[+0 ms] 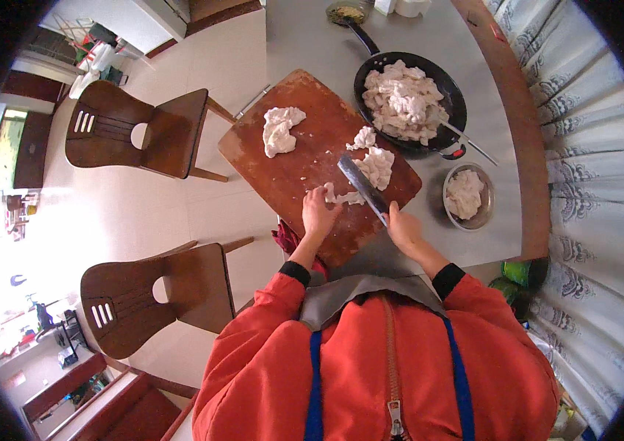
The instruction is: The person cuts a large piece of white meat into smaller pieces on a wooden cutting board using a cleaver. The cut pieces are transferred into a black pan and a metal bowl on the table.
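In the head view, my right hand [404, 227] grips the handle of a cleaver [364, 186], its blade slanting up and left over a wooden cutting board [301, 184]. The fingertips of my left hand [320, 214] are on the left end of a thin pale strip [347, 197] of soft raw food; whether it is meat or dough I cannot tell. Just right of the blade lies a pale lump [379, 168], with a smaller lump [364, 138] beyond it. A larger pale piece [280, 131] rests towards the board's far left.
A black frying pan [458, 93] heaped with pale pieces stands beyond the board, a metal utensil [471, 144] leaning out of it. A metal bowl [489, 206] with another lump sits at right. Two wooden chairs [179, 129] stand left; a curtain [576, 165] hangs right.
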The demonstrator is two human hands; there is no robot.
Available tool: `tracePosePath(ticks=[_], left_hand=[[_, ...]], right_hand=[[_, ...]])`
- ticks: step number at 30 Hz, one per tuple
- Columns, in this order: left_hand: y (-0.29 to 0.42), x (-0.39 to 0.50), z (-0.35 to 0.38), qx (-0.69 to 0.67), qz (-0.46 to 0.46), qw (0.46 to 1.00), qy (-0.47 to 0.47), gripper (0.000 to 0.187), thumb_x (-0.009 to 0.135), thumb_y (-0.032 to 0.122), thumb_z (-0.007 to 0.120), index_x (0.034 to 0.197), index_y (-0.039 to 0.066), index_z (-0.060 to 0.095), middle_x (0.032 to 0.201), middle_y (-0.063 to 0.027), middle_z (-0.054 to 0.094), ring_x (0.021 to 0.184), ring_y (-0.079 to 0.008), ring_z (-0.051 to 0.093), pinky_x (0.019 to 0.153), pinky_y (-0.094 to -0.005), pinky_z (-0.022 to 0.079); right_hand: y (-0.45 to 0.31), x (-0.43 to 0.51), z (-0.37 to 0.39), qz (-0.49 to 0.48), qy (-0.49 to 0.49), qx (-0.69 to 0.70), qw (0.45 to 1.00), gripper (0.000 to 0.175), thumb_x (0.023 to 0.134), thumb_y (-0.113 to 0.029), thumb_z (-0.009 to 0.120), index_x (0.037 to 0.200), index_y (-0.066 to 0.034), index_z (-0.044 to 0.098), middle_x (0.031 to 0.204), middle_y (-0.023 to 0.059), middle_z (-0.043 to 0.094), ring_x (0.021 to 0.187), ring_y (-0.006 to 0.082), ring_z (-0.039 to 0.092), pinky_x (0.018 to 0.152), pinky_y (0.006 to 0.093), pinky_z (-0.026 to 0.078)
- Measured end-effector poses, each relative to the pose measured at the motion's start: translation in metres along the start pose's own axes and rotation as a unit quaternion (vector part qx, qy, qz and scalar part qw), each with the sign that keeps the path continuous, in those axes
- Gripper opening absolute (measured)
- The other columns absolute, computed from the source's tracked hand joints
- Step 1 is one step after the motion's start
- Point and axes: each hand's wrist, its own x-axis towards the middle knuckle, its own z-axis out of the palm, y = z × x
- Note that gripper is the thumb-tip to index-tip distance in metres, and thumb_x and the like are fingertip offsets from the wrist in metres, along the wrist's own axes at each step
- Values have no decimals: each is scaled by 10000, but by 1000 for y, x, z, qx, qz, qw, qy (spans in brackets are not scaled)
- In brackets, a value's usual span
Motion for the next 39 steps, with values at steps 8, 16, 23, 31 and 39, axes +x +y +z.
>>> tracePosePath(ticks=[8, 16, 23, 31, 39], left_hand=[[28, 2, 44, 203, 108, 971, -73, 317, 721, 155, 597, 1022, 109, 506, 912, -49, 511, 903, -231, 522, 664, -355, 495], [23, -3, 49, 213, 112, 958, -155, 254, 774, 122, 511, 1019, 55, 495, 865, -84, 547, 807, -250, 588, 628, -373, 500], [15, 18, 27, 196, 77, 960, -183, 160, 774, 128, 493, 833, 48, 618, 834, -144, 616, 761, -298, 617, 647, -397, 501], [-20, 46, -2, 45, -141, 985, -94, 288, 811, 342, 534, 763, 94, 672, 684, -153, 619, 661, -311, 611, 579, -401, 464], [-21, 54, -19, -68, -220, 973, -27, 393, 816, 350, 543, 620, 23, 637, 582, -152, 587, 571, -265, 592, 586, -386, 463]], right_hand=[[1, -3, 24, 8, 62, -20, 998, 234, 881, -248, 462, 898, -23, 401, 544, 147, 553, 510, 353, 553, 459, 468, 401], [-10, 2, 17, 11, 53, -2, 999, 178, 867, -182, 434, 900, -10, 404, 568, 160, 575, 519, 341, 581, 452, 461, 430], [-50, 55, 9, -56, 37, -23, 997, 205, 805, -68, 416, 975, 47, 417, 617, 179, 600, 549, 332, 604, 473, 448, 469], [-38, 44, -3, -96, 14, 1, 995, 155, 802, -83, 452, 921, 10, 416, 636, 188, 594, 578, 352, 602, 470, 465, 457], [9, -34, 3, -9, -62, -12, 998, 197, 889, -194, 411, 952, -7, 419, 667, 194, 594, 646, 382, 594, 538, 477, 445]])
